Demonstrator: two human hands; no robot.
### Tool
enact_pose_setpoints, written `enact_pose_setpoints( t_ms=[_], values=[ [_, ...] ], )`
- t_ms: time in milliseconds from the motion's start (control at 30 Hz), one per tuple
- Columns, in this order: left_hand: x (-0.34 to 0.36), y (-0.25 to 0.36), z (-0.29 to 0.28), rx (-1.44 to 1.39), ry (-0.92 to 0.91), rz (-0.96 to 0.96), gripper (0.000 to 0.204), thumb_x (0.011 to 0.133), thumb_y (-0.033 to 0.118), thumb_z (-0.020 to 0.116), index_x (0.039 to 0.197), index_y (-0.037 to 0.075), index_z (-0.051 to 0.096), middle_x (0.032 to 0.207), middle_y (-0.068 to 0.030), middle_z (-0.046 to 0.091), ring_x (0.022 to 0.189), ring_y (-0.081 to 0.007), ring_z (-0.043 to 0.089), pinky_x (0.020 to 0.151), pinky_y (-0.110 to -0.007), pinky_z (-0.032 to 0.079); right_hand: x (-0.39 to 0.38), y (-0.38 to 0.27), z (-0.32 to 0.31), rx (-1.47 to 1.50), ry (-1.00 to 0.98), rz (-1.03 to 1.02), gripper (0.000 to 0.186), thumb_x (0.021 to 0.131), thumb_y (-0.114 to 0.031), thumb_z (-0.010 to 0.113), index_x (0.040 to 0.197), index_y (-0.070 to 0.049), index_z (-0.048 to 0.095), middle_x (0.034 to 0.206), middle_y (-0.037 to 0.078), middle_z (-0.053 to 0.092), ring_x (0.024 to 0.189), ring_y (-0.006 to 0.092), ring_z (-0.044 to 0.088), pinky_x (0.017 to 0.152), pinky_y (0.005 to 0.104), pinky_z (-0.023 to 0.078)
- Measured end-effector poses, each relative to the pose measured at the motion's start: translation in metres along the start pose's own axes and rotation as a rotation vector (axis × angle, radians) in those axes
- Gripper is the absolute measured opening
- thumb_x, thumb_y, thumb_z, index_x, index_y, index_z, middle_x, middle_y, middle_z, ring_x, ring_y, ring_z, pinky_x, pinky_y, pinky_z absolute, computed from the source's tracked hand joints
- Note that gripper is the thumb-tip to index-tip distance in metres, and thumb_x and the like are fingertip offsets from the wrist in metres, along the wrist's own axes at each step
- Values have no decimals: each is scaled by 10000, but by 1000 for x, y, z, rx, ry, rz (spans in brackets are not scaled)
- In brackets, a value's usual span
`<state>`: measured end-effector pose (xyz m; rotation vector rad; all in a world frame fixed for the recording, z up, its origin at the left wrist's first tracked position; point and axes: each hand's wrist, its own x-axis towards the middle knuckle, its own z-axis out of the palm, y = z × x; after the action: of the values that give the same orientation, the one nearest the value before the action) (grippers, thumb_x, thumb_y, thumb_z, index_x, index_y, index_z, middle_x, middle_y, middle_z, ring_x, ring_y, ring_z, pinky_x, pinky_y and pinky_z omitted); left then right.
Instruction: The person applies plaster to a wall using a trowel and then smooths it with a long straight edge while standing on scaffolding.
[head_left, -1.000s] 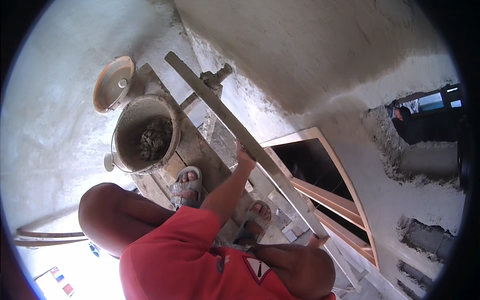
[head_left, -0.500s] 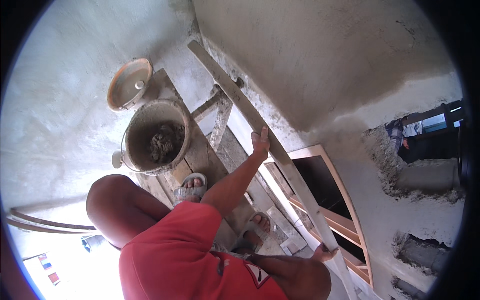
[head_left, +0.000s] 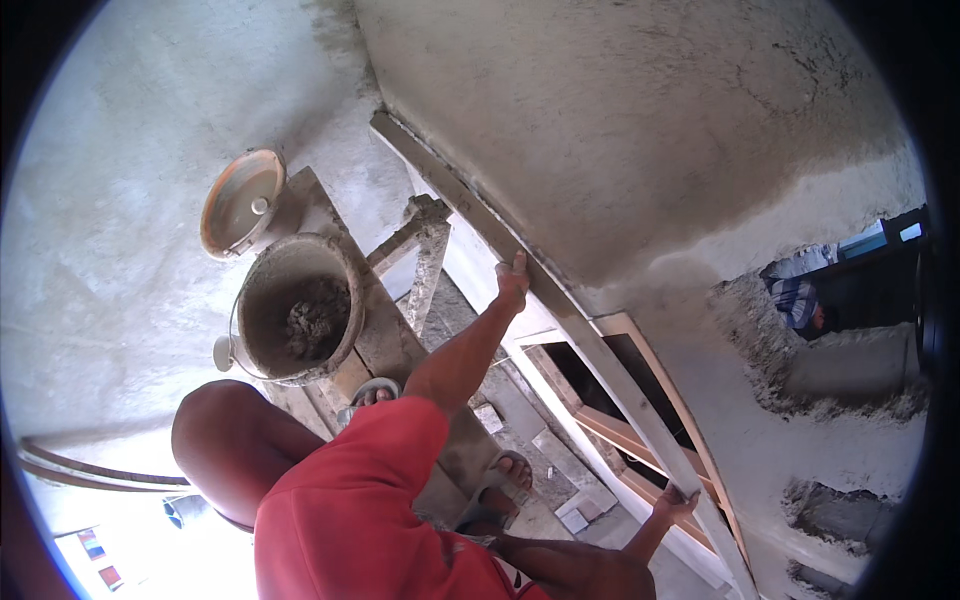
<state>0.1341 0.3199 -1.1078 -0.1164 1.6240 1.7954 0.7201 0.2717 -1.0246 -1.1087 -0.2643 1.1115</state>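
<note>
A long, mortar-stained straightedge board [head_left: 585,345] runs diagonally along the plastered wall [head_left: 640,130], its upper part at the wall's rough edge. My left hand [head_left: 512,281] grips it on the upper half, arm stretched out. My right hand [head_left: 675,506] grips it near the lower end, in front of a wood-framed opening [head_left: 640,375]. I squat on a scaffold plank [head_left: 375,310] in grey sandals. A bucket of grey mortar [head_left: 292,300] stands on the plank left of my left hand, with an orange-rimmed bucket [head_left: 238,203] behind it.
A timber support [head_left: 428,250] rises beside the plank. Tile or board pieces [head_left: 580,505] lie on the floor below. Rough broken openings [head_left: 840,515] cut the right wall; through the upper one, part of another person in checked cloth [head_left: 795,302] shows. Curved strips [head_left: 100,470] sit at the lower left.
My left arm has reached farther up and right, shifting the board toward the right wall and its edge. My right hand has moved right with it. The view has shifted slightly.
</note>
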Motion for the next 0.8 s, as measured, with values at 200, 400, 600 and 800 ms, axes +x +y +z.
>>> enact_pose_setpoints(
  t_ms=[200,400,600,800],
  values=[
    [25,-15,-4,67,-6,-57,739,838,538,551,1143,-117,396,1129,-192,502,1003,-219,459,867,-332,400,13,5,-4,-68,74,63,518,842,-364,545,1224,-28,451,1236,165,489,1141,328,492,934,474,440],
    [30,-16,-2,93,47,47,721,864,574,467,1042,-123,408,991,-184,478,937,-211,437,849,-331,396,14,12,2,-78,92,64,514,846,-389,528,1222,-46,462,1241,155,492,1130,332,504,921,482,446],
    [1,-1,32,-23,57,100,688,873,531,479,1025,-136,403,1000,-200,488,933,-225,458,839,-329,405,23,-19,-8,-37,-31,12,477,849,-367,526,1203,-50,480,1200,135,526,1117,302,514,893,454,462],
    [-4,46,15,-107,88,251,632,879,481,502,1035,-126,421,1014,-184,508,937,-210,478,823,-335,419,10,-31,20,-30,-5,37,416,865,-345,517,1170,-62,505,1178,113,546,1085,261,532,842,403,483]
  ],
)
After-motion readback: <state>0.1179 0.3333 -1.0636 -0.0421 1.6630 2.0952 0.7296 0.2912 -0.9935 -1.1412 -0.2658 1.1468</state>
